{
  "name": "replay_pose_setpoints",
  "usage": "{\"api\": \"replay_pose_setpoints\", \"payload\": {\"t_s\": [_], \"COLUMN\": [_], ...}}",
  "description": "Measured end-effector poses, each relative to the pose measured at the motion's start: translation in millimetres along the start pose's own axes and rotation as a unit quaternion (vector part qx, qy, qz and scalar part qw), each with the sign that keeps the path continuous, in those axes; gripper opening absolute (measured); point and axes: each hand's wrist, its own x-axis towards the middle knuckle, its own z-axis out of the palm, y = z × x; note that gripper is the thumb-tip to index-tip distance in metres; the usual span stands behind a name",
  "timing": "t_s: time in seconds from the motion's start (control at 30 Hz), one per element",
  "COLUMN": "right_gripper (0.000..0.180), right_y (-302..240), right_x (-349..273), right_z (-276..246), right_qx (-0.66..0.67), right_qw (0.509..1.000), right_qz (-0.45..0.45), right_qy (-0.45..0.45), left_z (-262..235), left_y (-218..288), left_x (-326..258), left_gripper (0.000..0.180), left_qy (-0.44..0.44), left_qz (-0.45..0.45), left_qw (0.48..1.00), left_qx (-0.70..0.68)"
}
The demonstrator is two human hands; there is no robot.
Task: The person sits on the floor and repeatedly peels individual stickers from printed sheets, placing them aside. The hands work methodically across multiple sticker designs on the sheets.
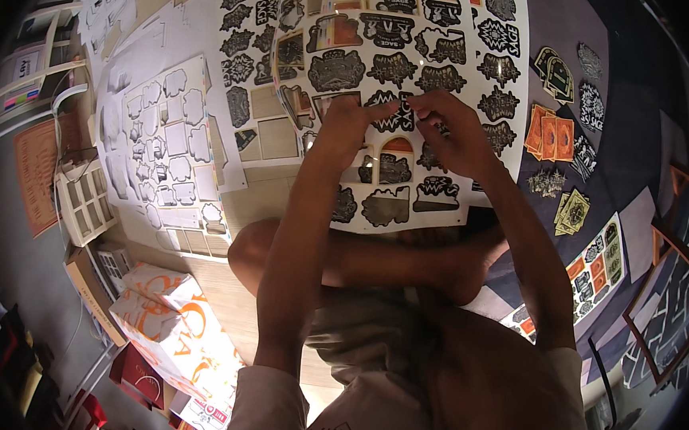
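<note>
A large white sticker sheet (335, 70) printed with many black and orange die-cut stickers lies across my lap and the floor. My left hand (343, 127) presses on the sheet's middle, fingers bent. My right hand (446, 130) pinches at a black jagged sticker (395, 115) between the two hands, thumb and forefinger closed on its edge. Both forearms reach forward over my folded legs.
Left lies a white sheet (170, 143) of emptied sticker outlines. Loose piles of orange stickers (550, 137), black ones (588, 108) and yellow ones (572, 211) sit on dark fabric at right. An orange-and-white box (176, 331) is at lower left, a white rack (82, 201) beside it.
</note>
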Motion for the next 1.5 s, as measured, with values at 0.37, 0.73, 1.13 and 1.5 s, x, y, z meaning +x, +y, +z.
{"api": "replay_pose_setpoints", "payload": {"t_s": [0.37, 0.73, 1.13, 1.5], "right_gripper": [0.026, 0.051, 0.056, 0.057], "right_y": [7.0, 22.8, 21.0, 20.1], "right_x": [18.4, 5.7, 4.2, 3.5], "right_z": [-12.3, -5.9, -6.3, -4.1], "right_qx": [-0.257, -0.310, -0.322, -0.334], "right_qw": [0.963, 0.941, 0.939, 0.934], "right_qz": [-0.058, -0.097, -0.082, -0.085], "right_qy": [0.056, 0.095, 0.091, 0.099], "left_z": [18.4, 17.7, 16.1, 15.2], "left_y": [-10.7, -10.8, -9.7, 1.9], "left_x": [9.4, 9.2, 7.8, 0.9], "left_gripper": [0.028, 0.028, 0.028, 0.026], "left_qy": [0.077, 0.067, 0.045, 0.014], "left_qz": [0.039, -0.002, 0.041, 0.028], "left_qw": [0.995, 0.997, 0.998, 1.000], "left_qx": [0.042, 0.026, -0.025, -0.006]}}
